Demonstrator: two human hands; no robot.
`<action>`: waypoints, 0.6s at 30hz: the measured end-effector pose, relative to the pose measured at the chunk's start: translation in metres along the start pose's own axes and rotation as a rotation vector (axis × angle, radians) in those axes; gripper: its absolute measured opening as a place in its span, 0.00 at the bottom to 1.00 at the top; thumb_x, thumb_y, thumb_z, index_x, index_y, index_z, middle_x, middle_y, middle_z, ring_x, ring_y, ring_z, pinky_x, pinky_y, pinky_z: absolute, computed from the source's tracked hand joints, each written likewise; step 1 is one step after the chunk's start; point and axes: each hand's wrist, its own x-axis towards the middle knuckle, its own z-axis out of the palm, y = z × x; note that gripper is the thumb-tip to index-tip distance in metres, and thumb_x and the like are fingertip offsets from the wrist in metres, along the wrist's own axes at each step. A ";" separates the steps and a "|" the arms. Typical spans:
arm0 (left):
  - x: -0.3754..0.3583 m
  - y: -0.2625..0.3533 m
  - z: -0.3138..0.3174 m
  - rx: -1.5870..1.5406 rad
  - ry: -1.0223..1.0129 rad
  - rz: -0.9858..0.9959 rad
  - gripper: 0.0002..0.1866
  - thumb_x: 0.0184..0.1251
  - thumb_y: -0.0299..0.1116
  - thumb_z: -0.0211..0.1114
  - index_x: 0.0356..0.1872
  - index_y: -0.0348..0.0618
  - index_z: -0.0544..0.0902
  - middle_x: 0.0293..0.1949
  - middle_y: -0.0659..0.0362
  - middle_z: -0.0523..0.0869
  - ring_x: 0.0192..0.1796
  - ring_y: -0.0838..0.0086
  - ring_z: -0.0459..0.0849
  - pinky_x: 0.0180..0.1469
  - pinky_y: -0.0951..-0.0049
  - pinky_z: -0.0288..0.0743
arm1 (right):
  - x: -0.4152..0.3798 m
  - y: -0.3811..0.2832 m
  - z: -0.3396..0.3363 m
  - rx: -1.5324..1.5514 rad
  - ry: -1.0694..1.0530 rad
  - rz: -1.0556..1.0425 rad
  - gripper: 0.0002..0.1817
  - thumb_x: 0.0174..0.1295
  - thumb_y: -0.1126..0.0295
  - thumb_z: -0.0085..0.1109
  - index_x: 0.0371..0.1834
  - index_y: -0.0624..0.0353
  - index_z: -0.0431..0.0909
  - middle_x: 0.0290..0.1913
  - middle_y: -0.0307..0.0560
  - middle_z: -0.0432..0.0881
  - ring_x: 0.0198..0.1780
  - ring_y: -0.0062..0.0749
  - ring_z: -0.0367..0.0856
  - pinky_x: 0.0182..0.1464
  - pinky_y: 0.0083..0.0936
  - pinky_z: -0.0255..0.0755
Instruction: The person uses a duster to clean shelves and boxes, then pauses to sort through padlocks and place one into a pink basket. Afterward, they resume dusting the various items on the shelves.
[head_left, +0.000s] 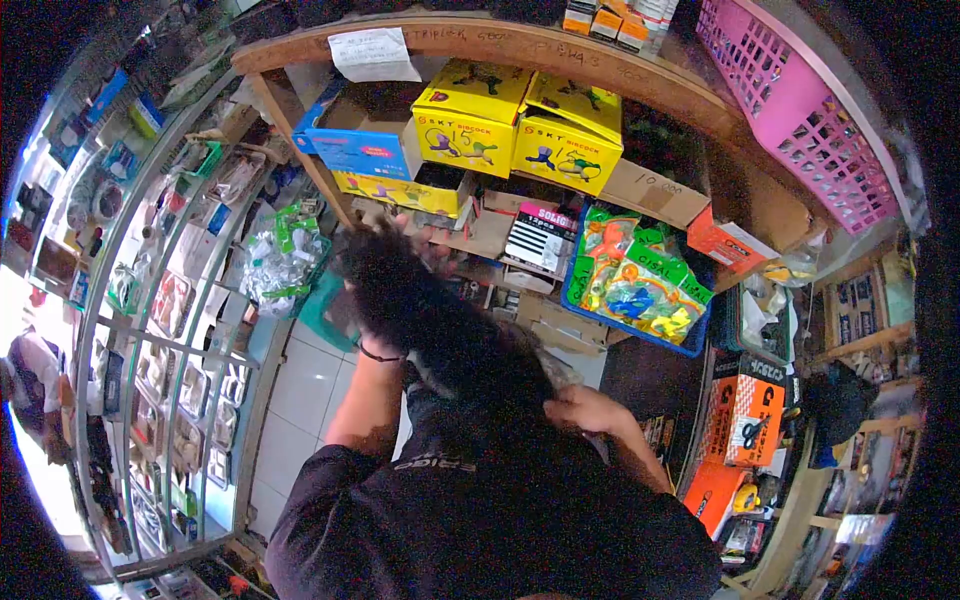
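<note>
A dark, shaggy thing that resembles a feather duster (440,290) stretches diagonally in front of my chest, up toward the shelf. My left hand (362,318), with a thin dark band at the wrist, reaches up along its left side. Most of that hand is hidden behind the dark strands, and the fingers are blurred. My right hand (582,408) is at the lower right end of the shaggy thing, its fingers curled in. Something greyish shows beside it; what it grips is hidden. Beyond my left hand is an open yellow box (395,192) on the shelf.
Yellow SKT boxes (470,130) and a blue box (355,150) stand under a wooden beam. A blue tray (640,285) holds packets with green labels. At upper right hangs a pink basket (810,120). A glass display case (170,350) borders the left; orange boxes (748,415) are stacked right.
</note>
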 end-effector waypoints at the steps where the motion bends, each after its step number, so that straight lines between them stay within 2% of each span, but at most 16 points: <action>1: -0.003 0.007 0.018 -0.229 0.071 -0.008 0.28 0.61 0.53 0.39 0.57 0.45 0.61 0.53 0.52 0.69 0.53 0.58 0.68 0.55 0.55 0.60 | 0.001 -0.002 0.000 0.139 0.065 0.146 0.22 0.60 0.56 0.44 0.21 0.65 0.71 0.15 0.44 0.69 0.19 0.25 0.65 0.23 0.27 0.60; 2: -0.006 0.011 0.027 -0.458 0.145 -0.016 0.26 0.62 0.50 0.39 0.57 0.45 0.60 0.51 0.50 0.70 0.51 0.58 0.70 0.52 0.53 0.63 | 0.001 -0.003 0.001 0.279 0.128 0.293 0.22 0.59 0.55 0.43 0.21 0.66 0.71 0.15 0.47 0.69 0.19 0.27 0.64 0.24 0.29 0.60; 3: -0.004 0.009 0.022 -0.460 0.157 -0.011 0.27 0.62 0.51 0.39 0.57 0.44 0.59 0.51 0.48 0.70 0.51 0.58 0.69 0.52 0.53 0.63 | 0.001 -0.002 0.002 0.281 0.125 0.295 0.22 0.59 0.55 0.43 0.21 0.66 0.71 0.15 0.47 0.69 0.19 0.27 0.64 0.24 0.29 0.60; 4: 0.000 0.002 0.006 -0.459 0.158 -0.011 0.27 0.62 0.51 0.39 0.57 0.44 0.59 0.51 0.48 0.70 0.51 0.58 0.69 0.52 0.53 0.63 | 0.001 0.000 0.003 0.164 0.052 0.209 0.23 0.59 0.54 0.43 0.21 0.66 0.70 0.15 0.49 0.69 0.18 0.29 0.64 0.24 0.30 0.60; 6: 0.012 -0.015 -0.026 -0.235 -0.316 -0.008 0.30 0.61 0.55 0.37 0.57 0.45 0.62 0.54 0.53 0.68 0.55 0.60 0.66 0.59 0.59 0.56 | 0.002 0.006 0.002 0.045 -0.012 0.118 0.24 0.59 0.53 0.43 0.21 0.67 0.70 0.15 0.51 0.68 0.18 0.30 0.64 0.24 0.31 0.61; 7: 0.007 -0.011 -0.010 0.010 0.149 -0.036 0.30 0.61 0.56 0.36 0.57 0.45 0.62 0.55 0.55 0.67 0.56 0.59 0.66 0.59 0.55 0.54 | 0.001 0.010 0.001 0.034 -0.024 0.144 0.25 0.59 0.52 0.42 0.20 0.67 0.70 0.15 0.50 0.68 0.17 0.31 0.64 0.24 0.31 0.61; 8: 0.004 -0.005 0.007 0.007 0.144 -0.038 0.30 0.61 0.56 0.36 0.57 0.45 0.62 0.55 0.55 0.67 0.56 0.59 0.66 0.59 0.55 0.54 | 0.000 0.014 0.001 0.023 -0.038 0.174 0.26 0.60 0.51 0.41 0.20 0.66 0.70 0.14 0.50 0.68 0.17 0.32 0.64 0.24 0.31 0.61; 9: 0.001 0.002 0.023 -0.203 0.115 -0.006 0.30 0.61 0.56 0.36 0.57 0.45 0.61 0.55 0.55 0.67 0.54 0.57 0.67 0.57 0.54 0.56 | 0.000 0.016 0.002 0.024 -0.035 0.178 0.26 0.60 0.51 0.41 0.20 0.66 0.70 0.14 0.50 0.68 0.17 0.32 0.64 0.24 0.31 0.61; 10: -0.001 0.005 0.031 -0.412 0.089 0.025 0.30 0.61 0.55 0.36 0.58 0.46 0.60 0.54 0.55 0.67 0.53 0.56 0.67 0.55 0.52 0.59 | 0.000 0.017 0.004 0.158 0.040 0.218 0.26 0.60 0.51 0.41 0.19 0.66 0.70 0.14 0.47 0.68 0.17 0.31 0.64 0.24 0.30 0.61; 11: 0.001 0.004 0.033 -0.386 0.164 0.025 0.30 0.60 0.56 0.36 0.55 0.44 0.62 0.49 0.49 0.70 0.51 0.58 0.69 0.54 0.50 0.59 | 0.001 0.015 0.006 0.292 0.114 0.258 0.26 0.60 0.51 0.40 0.17 0.65 0.70 0.14 0.45 0.68 0.17 0.29 0.64 0.23 0.28 0.61; 12: 0.002 0.001 0.027 -0.387 0.164 0.024 0.30 0.60 0.56 0.36 0.55 0.44 0.62 0.49 0.49 0.70 0.51 0.58 0.69 0.54 0.50 0.59 | -0.001 0.009 0.004 0.293 0.114 0.259 0.26 0.60 0.51 0.40 0.17 0.65 0.70 0.14 0.45 0.68 0.17 0.29 0.64 0.23 0.28 0.61; 14: 0.005 -0.006 0.015 -0.438 -0.316 0.013 0.32 0.60 0.58 0.34 0.56 0.44 0.62 0.52 0.50 0.69 0.54 0.58 0.67 0.56 0.54 0.57 | -0.005 -0.016 -0.007 0.002 -0.004 0.059 0.25 0.60 0.51 0.42 0.16 0.63 0.68 0.14 0.41 0.67 0.18 0.24 0.65 0.23 0.24 0.60; 15: 0.008 -0.010 0.014 0.017 0.178 -0.080 0.32 0.60 0.59 0.33 0.56 0.44 0.62 0.53 0.52 0.68 0.55 0.60 0.66 0.58 0.57 0.57 | -0.005 -0.011 -0.007 -0.001 0.000 0.061 0.25 0.60 0.51 0.42 0.16 0.63 0.68 0.14 0.41 0.67 0.18 0.24 0.65 0.23 0.24 0.60; 16: 0.007 -0.009 0.016 0.014 0.174 -0.079 0.32 0.60 0.59 0.33 0.56 0.44 0.62 0.53 0.52 0.68 0.55 0.60 0.66 0.58 0.57 0.57 | -0.005 -0.001 -0.005 0.077 -0.002 0.158 0.25 0.59 0.51 0.42 0.15 0.62 0.68 0.14 0.39 0.67 0.19 0.22 0.64 0.22 0.23 0.60; 17: 0.005 -0.005 0.020 -0.211 0.069 -0.018 0.32 0.60 0.58 0.34 0.55 0.44 0.63 0.53 0.53 0.68 0.55 0.59 0.66 0.57 0.57 0.57 | -0.004 0.010 -0.003 0.156 -0.005 0.256 0.25 0.59 0.51 0.43 0.15 0.62 0.68 0.15 0.38 0.68 0.20 0.20 0.64 0.22 0.21 0.59; 18: 0.003 -0.001 0.024 -0.433 -0.035 0.044 0.31 0.60 0.57 0.34 0.55 0.44 0.63 0.53 0.53 0.68 0.55 0.59 0.66 0.57 0.56 0.58 | -0.002 0.020 0.001 0.154 -0.007 0.258 0.25 0.59 0.51 0.43 0.15 0.62 0.68 0.15 0.38 0.68 0.20 0.20 0.64 0.22 0.21 0.59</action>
